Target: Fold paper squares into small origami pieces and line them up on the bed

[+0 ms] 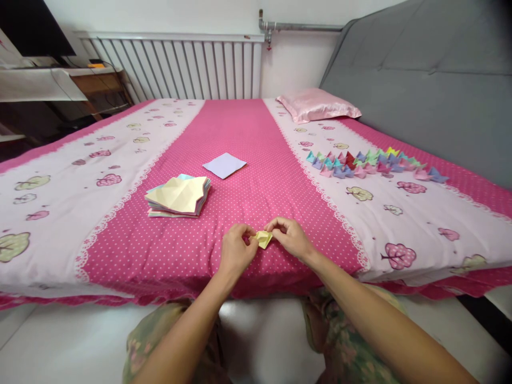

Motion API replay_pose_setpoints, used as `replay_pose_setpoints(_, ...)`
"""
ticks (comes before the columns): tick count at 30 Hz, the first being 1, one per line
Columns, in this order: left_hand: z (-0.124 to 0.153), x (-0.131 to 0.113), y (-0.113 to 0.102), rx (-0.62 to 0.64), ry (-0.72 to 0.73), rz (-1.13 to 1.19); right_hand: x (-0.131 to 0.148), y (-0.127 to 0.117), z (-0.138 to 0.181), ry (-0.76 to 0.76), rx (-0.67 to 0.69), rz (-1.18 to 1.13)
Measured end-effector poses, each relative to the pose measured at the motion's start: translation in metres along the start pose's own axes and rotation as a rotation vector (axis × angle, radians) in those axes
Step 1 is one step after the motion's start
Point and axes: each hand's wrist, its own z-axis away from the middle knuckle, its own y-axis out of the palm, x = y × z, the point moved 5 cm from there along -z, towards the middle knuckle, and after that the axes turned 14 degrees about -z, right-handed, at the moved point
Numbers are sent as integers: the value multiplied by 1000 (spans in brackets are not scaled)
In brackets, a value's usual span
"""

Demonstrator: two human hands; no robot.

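Both my hands meet at the near edge of the bed over a small folded yellow paper piece (263,239). My left hand (236,248) pinches its left side with fingers closed. My right hand (290,236) pinches its right side, fingers curled. A stack of coloured paper sheets (178,196), yellow on top, lies to the left beyond my hands. A single pale lilac sheet (224,165) lies farther back on the pink dotted strip.
Several finished folded paper pieces in mixed colours (374,163) lie in rows on the right of the bedspread (280,186). A pink pillow (317,105) sits at the head, by the grey headboard (420,85). A radiator (176,66) lines the far wall.
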Motion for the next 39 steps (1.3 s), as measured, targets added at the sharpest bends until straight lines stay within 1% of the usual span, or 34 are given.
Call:
replay_pose_setpoints(4, 2, -2, -3, -11, 75, -101, 7, -1, 2, -39, 24, 129)
replay_pose_setpoints(7, 4, -3, -4, -2, 80, -156, 14, -3, 4, -81, 42, 213)
replay_pose_setpoints(10, 5, -5, -6, 8, 82, -225, 22, -5, 7, -185, 70, 320)
replay_pose_setpoints(12, 6, -7, -7, 16, 105, -264, 26, -5, 10, -256, 90, 394)
replay_pose_setpoints(14, 7, -8, -6, 29, 137, -290, 27, -4, 12, -295, 106, 473)
replay_pose_setpoints(17, 8, -9, -4, 45, 171, -316, 24, -2, 16, -330, 139, 600)
replay_pose_setpoints(23, 10, -11, 1, 74, 194, -381, 19, 9, 22, -361, 272, 790)
replay_pose_setpoints(26, 12, -15, 5, 102, 248, -416, 19, 15, 25, -357, 324, 843)
replay_pose_setpoints(29, 14, -17, 9, 118, 308, -436, 19, 18, 25, -356, 354, 834)
replay_pose_setpoints(31, 14, -18, 10, 121, 326, -426, 19, 17, 24, -353, 341, 780)
replay_pose_setpoints(33, 13, -17, 10, 118, 332, -404, 19, 15, 23, -340, 299, 703)
replay_pose_setpoints(37, 12, -16, 10, 116, 339, -359, 19, 7, 18, -263, 142, 575)
replay_pose_setpoints(39, 12, -15, 10, 117, 339, -340, 19, 5, 16, -232, 102, 555)
